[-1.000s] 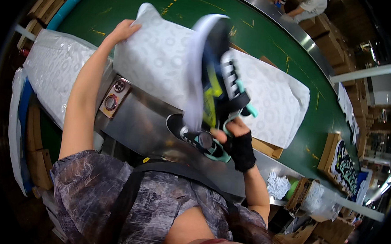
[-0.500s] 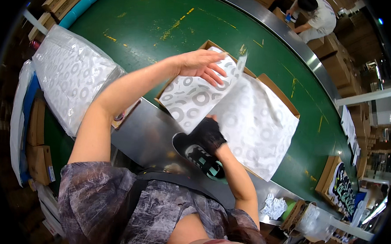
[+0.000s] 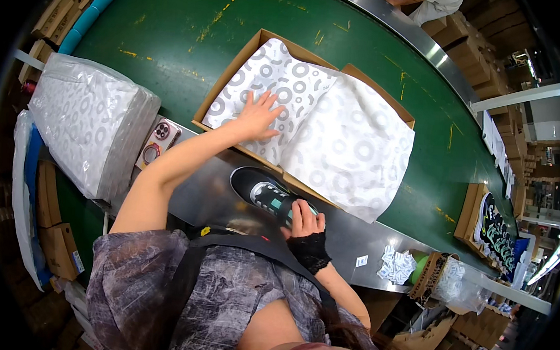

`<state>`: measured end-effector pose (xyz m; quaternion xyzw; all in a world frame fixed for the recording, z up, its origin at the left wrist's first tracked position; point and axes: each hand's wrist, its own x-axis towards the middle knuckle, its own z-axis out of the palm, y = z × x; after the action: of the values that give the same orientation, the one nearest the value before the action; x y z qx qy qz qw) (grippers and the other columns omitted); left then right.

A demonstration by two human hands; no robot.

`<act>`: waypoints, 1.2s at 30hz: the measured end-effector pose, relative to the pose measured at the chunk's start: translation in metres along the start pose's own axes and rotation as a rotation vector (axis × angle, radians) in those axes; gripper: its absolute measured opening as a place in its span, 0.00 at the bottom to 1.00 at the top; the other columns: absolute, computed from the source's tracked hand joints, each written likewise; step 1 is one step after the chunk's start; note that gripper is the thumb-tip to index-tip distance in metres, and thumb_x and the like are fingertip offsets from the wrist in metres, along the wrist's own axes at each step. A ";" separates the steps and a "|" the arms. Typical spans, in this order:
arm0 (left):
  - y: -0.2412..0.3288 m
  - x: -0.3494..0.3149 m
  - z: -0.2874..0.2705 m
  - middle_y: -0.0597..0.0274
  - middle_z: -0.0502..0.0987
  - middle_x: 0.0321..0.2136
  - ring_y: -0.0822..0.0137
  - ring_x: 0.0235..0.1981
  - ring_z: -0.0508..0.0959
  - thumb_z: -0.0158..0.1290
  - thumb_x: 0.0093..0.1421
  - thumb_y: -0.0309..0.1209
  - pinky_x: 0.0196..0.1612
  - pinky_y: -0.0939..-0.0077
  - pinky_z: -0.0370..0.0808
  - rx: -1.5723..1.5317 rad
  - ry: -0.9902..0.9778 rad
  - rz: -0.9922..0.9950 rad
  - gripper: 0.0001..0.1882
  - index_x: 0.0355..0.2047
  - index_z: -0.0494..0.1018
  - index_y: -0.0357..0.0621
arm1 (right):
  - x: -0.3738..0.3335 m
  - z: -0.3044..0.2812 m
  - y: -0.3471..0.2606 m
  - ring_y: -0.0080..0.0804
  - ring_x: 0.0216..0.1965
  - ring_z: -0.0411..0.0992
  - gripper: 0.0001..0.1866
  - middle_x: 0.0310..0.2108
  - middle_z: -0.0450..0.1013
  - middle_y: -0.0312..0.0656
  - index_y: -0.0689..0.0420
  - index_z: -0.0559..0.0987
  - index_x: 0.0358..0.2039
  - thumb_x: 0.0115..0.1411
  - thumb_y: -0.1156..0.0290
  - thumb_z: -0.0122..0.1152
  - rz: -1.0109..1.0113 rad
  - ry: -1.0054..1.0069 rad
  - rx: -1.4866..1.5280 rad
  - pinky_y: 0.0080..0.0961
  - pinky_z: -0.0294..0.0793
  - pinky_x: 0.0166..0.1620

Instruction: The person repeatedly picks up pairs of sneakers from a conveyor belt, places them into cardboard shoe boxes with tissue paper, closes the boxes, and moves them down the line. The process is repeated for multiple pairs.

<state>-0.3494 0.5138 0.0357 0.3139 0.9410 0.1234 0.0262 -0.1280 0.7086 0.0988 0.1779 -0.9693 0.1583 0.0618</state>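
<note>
An opened shoe box [image 3: 231, 77] lies on the green belt, lined with white tissue paper [image 3: 354, 147] printed with grey rings. The sheet's right part spreads over the box's right side and hides what is under it. My left hand [image 3: 257, 118] rests flat on the paper in the left half, fingers spread. Just in front of the box, a black sneaker [image 3: 260, 190] with white laces and mint-green parts lies on the metal ledge. My right hand [image 3: 306, 224], in a black fingerless glove, has its fingers wrapped over the sneaker's right end.
A plastic-wrapped stack of patterned paper [image 3: 90, 111] stands at the left, with a phone [image 3: 158, 142] beside it. Small white packets [image 3: 397, 265] lie on the ledge to the right. Another box with sneakers [image 3: 493, 234] sits at the far right. A person [image 3: 434, 2] is across the belt.
My left hand has come down and laid the raised tissue paper flat in the box's left half. My right hand has drawn back toward me, onto the sneaker's right end.
</note>
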 end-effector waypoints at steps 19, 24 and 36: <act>-0.005 -0.094 -0.114 0.60 0.73 0.36 0.71 0.37 0.71 0.61 0.42 0.39 0.42 0.78 0.68 -1.202 0.099 -0.390 0.30 0.42 0.66 0.33 | 0.073 -0.087 -0.022 0.35 0.33 0.71 0.14 0.37 0.68 0.51 0.63 0.72 0.35 0.45 0.80 0.61 -0.207 0.540 0.579 0.26 0.71 0.35; -0.009 0.017 -0.040 0.57 0.74 0.36 0.70 0.34 0.73 0.56 0.50 0.46 0.37 0.77 0.70 -1.654 0.090 -0.627 0.30 0.42 0.66 0.30 | 0.035 -0.004 -0.007 0.32 0.37 0.71 0.18 0.38 0.70 0.43 0.61 0.70 0.41 0.49 0.73 0.61 0.244 -0.249 0.919 0.26 0.70 0.39; 0.023 0.025 -0.023 0.54 0.70 0.40 0.65 0.41 0.71 0.47 0.57 0.48 0.39 0.73 0.71 -1.609 0.020 -0.496 0.26 0.45 0.65 0.38 | 0.038 0.038 0.078 0.33 0.34 0.66 0.19 0.36 0.68 0.43 0.61 0.67 0.43 0.51 0.70 0.58 0.920 0.595 0.841 0.24 0.67 0.38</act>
<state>-0.3587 0.5416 0.0643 -0.0173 0.6082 0.7498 0.2601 -0.1940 0.7529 0.0472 -0.2937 -0.7443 0.5730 0.1775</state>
